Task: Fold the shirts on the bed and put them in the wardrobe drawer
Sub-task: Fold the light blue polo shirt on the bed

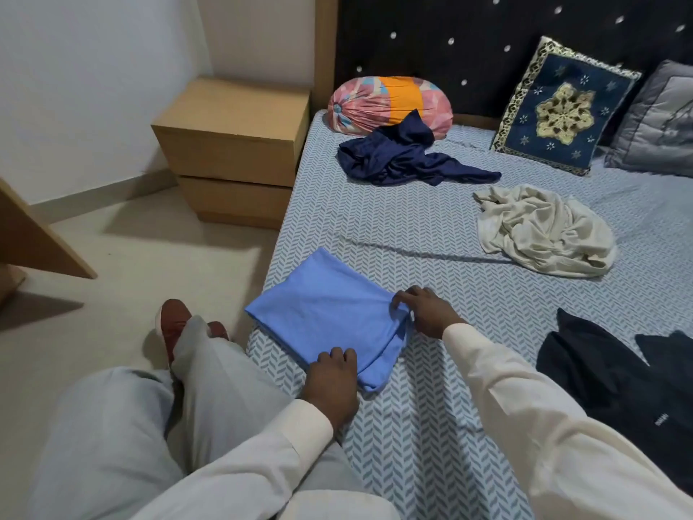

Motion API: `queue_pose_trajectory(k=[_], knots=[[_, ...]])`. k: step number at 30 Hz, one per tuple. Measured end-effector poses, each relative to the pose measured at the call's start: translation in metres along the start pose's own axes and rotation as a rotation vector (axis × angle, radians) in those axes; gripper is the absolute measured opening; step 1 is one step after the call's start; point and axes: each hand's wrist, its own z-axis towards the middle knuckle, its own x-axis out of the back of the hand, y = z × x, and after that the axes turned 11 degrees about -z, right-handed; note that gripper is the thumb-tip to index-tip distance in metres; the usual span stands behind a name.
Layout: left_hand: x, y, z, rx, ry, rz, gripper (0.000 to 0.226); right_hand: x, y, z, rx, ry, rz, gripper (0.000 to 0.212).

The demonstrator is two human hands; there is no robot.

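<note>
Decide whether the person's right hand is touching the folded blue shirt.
Touching. In the head view the right hand meets the blue shirt, its fingers pinching the shirt's bunched edge.

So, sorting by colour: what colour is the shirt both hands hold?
The shirt is plain light blue, clearest in the head view.

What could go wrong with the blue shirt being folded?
1. The blue shirt lies right at the edge of the bed, so a tug might slide it off onto the floor.
2. The cloth is bunched where the right hand pinches it, while the left hand holds the near edge. The fold may crease or come apart when lifted.
</note>
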Motion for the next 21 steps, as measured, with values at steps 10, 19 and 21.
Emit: queue_pose_trajectory(k=[10, 19, 21], knots=[[-0.007, -0.007, 0.014, -0.064, 0.175, -0.042, 0.054, -0.015, -0.003, 0.008, -0.005, 0.176, 0.006, 0.039], [0.104, -0.066, -0.025, -0.255, 0.432, -0.508, 0.031, 0.049, 0.000, -0.040, 0.053, 0.463, 0.512, 0.034], [0.132, -0.081, -0.039, -0.290, 0.489, -0.642, 0.027, 0.077, -0.004, -0.071, 0.063, 0.428, 0.645, 0.033]])
